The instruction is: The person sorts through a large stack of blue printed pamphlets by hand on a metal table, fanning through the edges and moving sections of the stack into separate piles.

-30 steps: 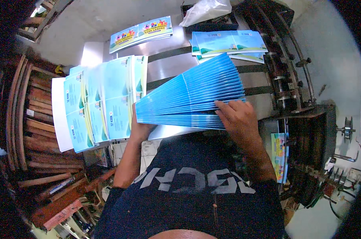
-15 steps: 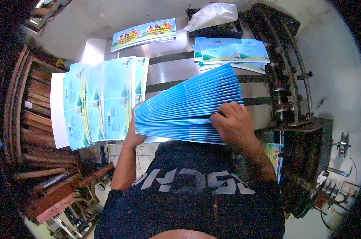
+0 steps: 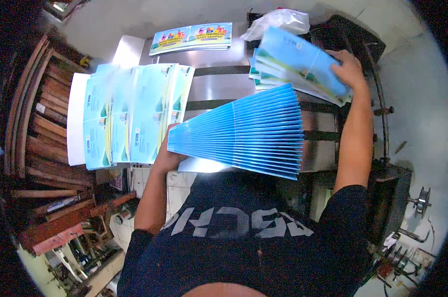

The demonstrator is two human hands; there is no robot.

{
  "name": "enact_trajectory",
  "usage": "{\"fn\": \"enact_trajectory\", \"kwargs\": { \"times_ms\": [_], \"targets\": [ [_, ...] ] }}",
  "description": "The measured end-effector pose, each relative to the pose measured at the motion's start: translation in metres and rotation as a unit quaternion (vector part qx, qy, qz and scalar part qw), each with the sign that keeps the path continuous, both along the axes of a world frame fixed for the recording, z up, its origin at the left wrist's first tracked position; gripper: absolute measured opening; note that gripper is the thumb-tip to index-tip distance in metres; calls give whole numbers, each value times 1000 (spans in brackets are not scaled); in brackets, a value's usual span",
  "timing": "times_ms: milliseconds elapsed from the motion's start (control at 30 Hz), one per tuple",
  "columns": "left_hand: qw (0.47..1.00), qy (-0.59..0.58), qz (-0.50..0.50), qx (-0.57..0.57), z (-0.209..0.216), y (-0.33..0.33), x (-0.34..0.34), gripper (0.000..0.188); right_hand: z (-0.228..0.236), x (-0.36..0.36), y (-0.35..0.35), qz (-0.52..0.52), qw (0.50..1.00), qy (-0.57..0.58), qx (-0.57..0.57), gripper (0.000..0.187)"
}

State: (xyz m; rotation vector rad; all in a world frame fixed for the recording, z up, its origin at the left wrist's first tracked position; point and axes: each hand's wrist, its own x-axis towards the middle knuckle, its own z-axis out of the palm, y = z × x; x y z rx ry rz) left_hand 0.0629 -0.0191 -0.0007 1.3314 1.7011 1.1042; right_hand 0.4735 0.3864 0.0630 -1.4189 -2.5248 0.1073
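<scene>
A fanned stack of folded blue sheets spreads out in front of my chest, its narrow end at the left and its wide end at the right. My left hand grips that narrow end; the fan hides most of its fingers. At the far right, my right hand is closed on the right end of some light blue printed sheets. These sheets are tilted and blurred, over more sheets of the same kind on the metal table.
Overlapping rows of printed sheets cover the table's left side. Another printed stack lies at the back, left of a clear plastic bag. Dark straps cross the metal table. Wooden slats stand at the left.
My right hand has left the fan's right end and reached far right to the printed sheets, which now tilt. The gap low in the fan has closed. My left hand keeps its hold.
</scene>
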Motion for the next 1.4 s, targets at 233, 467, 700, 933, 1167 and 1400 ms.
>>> {"fn": "enact_trajectory", "kwargs": {
  "times_ms": [233, 467, 700, 933, 1167, 1400],
  "targets": [
    [1000, 13, 22, -19, 0, -5, 1, 77, -102, -41, -42, -58, 992, -99, 46, 72],
    [999, 10, 23, -23, 6, 2, 4, 71, 18, -88, -140, 163, 962, 163, -142, 93],
    [999, -29, 12, -32, -1, 6, -3, 59, 29, -130, -230, 352, 933, -63, -28, 120],
    [999, -41, 11, -25, 10, 3, 6, 47, 28, -135, -245, 266, 956, -5, -125, 78],
    [999, -12, -3, -32, 12, 3, 7, 46, 22, -128, -256, 197, 972, 77, -99, 47],
    [999, -21, 13, -34, 11, 2, 7, 41, 33, -99, -239, 247, 967, 7, -61, 51]
  ]
}}
